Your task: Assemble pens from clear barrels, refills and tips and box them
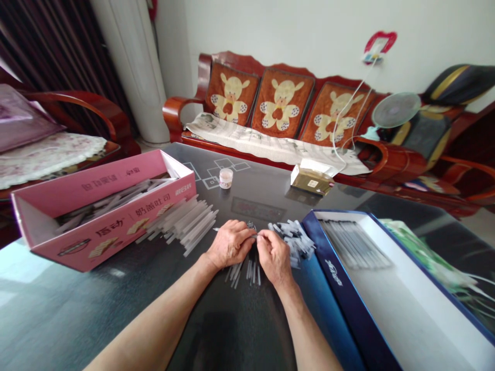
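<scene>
My left hand [230, 243] and my right hand [274, 257] meet over a dark glass-topped table [247, 330]. Their fingers pinch a thin pale rod [253, 235], possibly a pen refill, whose tip pokes out to the left of my left hand. A small dark part near the fingertips is too blurred to name. Below my hands lie several short clear tubes [243, 273]. A heap of clear plastic tubes [181, 226] lies to the left, and a heap of tubes with dark ends [296, 242] lies to the right.
A pink printed carton [104, 216] holding more tubes stands at the left. A blue-edged white box [348, 268] holding rows of thin tubes lies at the right. Farther back are a small lidded jar [226, 178] and a small cardboard box [311, 178], with a wooden sofa beyond the table.
</scene>
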`<state>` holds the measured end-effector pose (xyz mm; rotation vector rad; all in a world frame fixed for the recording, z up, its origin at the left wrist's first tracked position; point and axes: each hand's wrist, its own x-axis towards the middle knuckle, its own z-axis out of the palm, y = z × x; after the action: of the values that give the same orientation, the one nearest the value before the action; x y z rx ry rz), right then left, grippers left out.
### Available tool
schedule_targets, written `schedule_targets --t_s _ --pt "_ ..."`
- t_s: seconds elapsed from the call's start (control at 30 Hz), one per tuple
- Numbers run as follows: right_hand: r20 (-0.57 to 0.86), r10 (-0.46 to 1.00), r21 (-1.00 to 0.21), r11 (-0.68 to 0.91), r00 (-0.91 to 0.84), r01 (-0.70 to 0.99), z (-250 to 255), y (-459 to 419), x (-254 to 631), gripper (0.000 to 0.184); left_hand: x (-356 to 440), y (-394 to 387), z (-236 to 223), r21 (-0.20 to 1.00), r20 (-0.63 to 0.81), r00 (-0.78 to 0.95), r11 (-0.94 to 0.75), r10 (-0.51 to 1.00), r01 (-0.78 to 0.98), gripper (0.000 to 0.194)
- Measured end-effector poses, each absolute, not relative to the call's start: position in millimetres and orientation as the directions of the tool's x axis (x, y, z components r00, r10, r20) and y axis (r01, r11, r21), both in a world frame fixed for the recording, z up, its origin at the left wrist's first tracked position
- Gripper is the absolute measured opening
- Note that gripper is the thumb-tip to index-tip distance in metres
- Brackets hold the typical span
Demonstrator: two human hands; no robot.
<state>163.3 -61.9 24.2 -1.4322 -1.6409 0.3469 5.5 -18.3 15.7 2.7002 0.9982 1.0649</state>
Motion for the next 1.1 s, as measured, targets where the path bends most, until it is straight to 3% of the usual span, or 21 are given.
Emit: schedule_targets --t_s 0.13,0.27,0.37,0.43,0.5,0.57,0.63,0.7,0.87,1.0,1.1 --pt "0.422 0.904 -0.681 0.264 0.072 0.683 24.4 -62.5 162.4 0.032 5.8 -17.8 15.5 0.28 0.58 0.559 -0.79 0.592 0.546 0.028" --pt "0.37 0.923 -0.744 0.228 0.104 0.628 23.0 -61.6 161.6 0.031 5.8 -19.0 18.6 0.296 0.614 0.538 -0.801 0.577 0.521 0.029" --pt "0.315 0.908 -0.843 0.134 0.276 0.521 23.4 -59.1 162.6 0.035 6.0 -21.5 20.8 0.353 0.708 0.39 -0.773 0.589 0.528 0.033" --pt "0.251 0.875 -0.915 0.075 0.414 0.396 25.5 -57.6 163.0 0.039 6.0 -22.4 19.8 0.455 0.721 0.245 -0.709 0.649 0.539 0.025" --pt "0.195 0.855 -0.958 0.061 0.48 0.281 28.3 -57.3 161.6 0.042 6.0 -21.4 17.1 0.6 0.657 0.122 -0.614 0.744 0.513 0.024" --pt "0.171 0.871 -0.974 0.078 0.461 0.214 30.8 -58.4 157.4 0.041 6.1 -18.2 14.3 0.772 0.518 0.032 -0.483 0.855 0.413 0.035" --pt "0.158 0.911 -0.978 0.09 0.381 0.189 32.0 -60.9 151.0 0.039 6.2 -13.4 12.7 0.923 0.336 -0.034 -0.321 0.941 0.212 0.041" --pt "0.136 0.948 -0.98 0.086 0.286 0.179 31.5 -64.0 143.7 0.037 6.3 -8.2 12.9 0.984 0.169 -0.043 -0.171 0.985 -0.043 0.041" --pt "0.028 0.999 -0.988 0.023 0.029 0.153 28.9 -72.4 128.2 0.037 5.1 -1.0 17.1 0.881 -0.059 0.087 0.093 0.994 -0.464 0.039" --pt "-0.02 0.992 -0.985 0.002 -0.123 0.174 34.0 -77.9 122.0 0.035 3.4 -1.2 21.5 0.777 -0.094 0.222 0.211 0.971 -0.593 0.037" --pt "0.0 0.991 -0.974 0.03 -0.132 0.227 38.9 -76.1 128.4 0.034 2.3 -1.0 24.7 0.739 -0.113 0.258 0.254 0.96 -0.624 0.039"
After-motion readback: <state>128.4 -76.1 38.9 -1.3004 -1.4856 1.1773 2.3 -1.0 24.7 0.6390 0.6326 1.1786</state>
